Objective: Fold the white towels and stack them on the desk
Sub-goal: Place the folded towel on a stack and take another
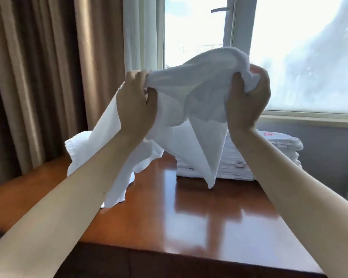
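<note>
**A:** Head view. Where does the towel lie from your hands?

**B:** Between them. You hold the towel [189,97] in the air over the desk [199,213]. Its bunched top runs side to side from your left hand [136,101] to your right hand [247,97], with the right end a little higher. Both hands are equally on it, and neither holds a plain corner.

**A:** Grip?

**B:** Left hand: fingers curled round a gathered fold. Right hand: fist closed on a thick wad of cloth. Neither hand is spread.

**A:** Look of the towel?

**B:** White, terry, crumpled. One pointed corner hangs down in the middle with its tip just above the desk. It hangs in front of the stack [283,143] of folded towels at the far right. More white cloth trails past your left forearm toward the desk's left side. Cannot tell whether that is this towel or another.

**A:** Judgement?

**B:** Your next move likely turns on finding two corners of one edge. The hanging corner sits nearer your right arm, so that hand looks better placed to reach it.
</note>
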Motion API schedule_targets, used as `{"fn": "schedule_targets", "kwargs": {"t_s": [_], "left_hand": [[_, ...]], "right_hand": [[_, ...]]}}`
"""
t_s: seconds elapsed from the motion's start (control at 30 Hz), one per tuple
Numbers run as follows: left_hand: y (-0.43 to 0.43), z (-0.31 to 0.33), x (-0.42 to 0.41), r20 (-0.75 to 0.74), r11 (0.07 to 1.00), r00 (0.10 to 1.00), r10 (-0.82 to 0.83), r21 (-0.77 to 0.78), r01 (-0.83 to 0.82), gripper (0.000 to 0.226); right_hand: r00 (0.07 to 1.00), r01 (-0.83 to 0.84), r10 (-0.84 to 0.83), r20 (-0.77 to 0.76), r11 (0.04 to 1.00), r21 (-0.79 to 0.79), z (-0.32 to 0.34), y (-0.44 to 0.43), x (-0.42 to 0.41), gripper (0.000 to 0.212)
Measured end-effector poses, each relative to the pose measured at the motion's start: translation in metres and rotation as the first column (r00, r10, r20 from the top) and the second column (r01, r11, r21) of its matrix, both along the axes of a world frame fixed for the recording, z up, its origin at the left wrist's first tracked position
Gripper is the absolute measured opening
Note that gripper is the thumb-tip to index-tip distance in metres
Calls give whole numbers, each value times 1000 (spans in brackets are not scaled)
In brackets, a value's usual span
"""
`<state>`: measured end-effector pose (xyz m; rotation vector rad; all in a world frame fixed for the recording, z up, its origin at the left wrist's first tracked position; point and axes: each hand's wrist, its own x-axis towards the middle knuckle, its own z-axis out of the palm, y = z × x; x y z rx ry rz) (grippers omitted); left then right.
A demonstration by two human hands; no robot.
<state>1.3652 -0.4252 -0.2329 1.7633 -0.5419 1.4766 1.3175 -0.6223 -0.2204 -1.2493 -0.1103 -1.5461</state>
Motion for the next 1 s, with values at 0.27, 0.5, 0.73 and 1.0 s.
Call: {"fn": "schedule_targets", "kwargs": {"t_s": [0.27, 0.5, 0.73, 1.0], "left_hand": [[-59, -123, 40, -714, 865, 683, 151, 430, 258, 65], [-105, -211, 39, -817, 649, 563, 124, 496, 577, 51], [-111, -250, 38, -688, 604, 710, 148, 632, 487, 50], [-96, -268, 43, -660, 634, 750, -50, 559, 534, 42]], "right_hand": [[894, 158, -138, -425, 987, 11, -75, -76, -13, 36], [618, 95, -337, -710, 929, -358, -154, -108, 1, 34], [339, -340, -231, -912, 874, -348, -238, -90, 16, 33], [377, -444, -390, -840, 720, -533, -276, -108, 14, 40]]}}
